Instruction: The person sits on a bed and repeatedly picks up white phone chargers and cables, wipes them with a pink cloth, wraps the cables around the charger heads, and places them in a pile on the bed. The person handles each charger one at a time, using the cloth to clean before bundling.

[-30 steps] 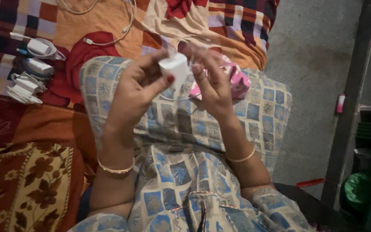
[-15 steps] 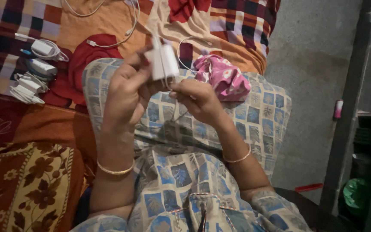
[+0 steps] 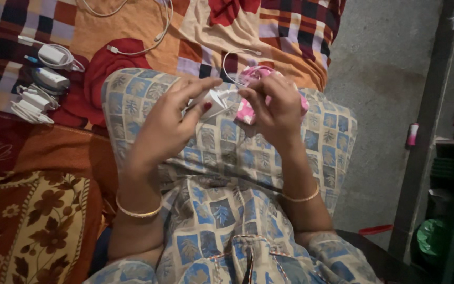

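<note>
Together the left hand point(image 3: 172, 118) and right hand point(image 3: 274, 108) each grip a white charger block point(image 3: 212, 100) above a pink patterned pouch point(image 3: 248, 113).

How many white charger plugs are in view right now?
4: one white charger plug between the left hand and right hand, three on the blanket at left. More may be hidden.

Hands: 2, left hand point(image 3: 166, 123) & right hand point(image 3: 274, 108)
Thin gold bangles: 2, one per wrist point(image 3: 137, 213)
Small white plastic chargers w/ cords: approx. 4, 1 held point(image 3: 214, 100), 3 in a pile on bed point(image 3: 43, 79)
Pink patterned cloth pouch: 1 point(image 3: 248, 113)
Loose white cables: 2 point(image 3: 143, 47)
</note>
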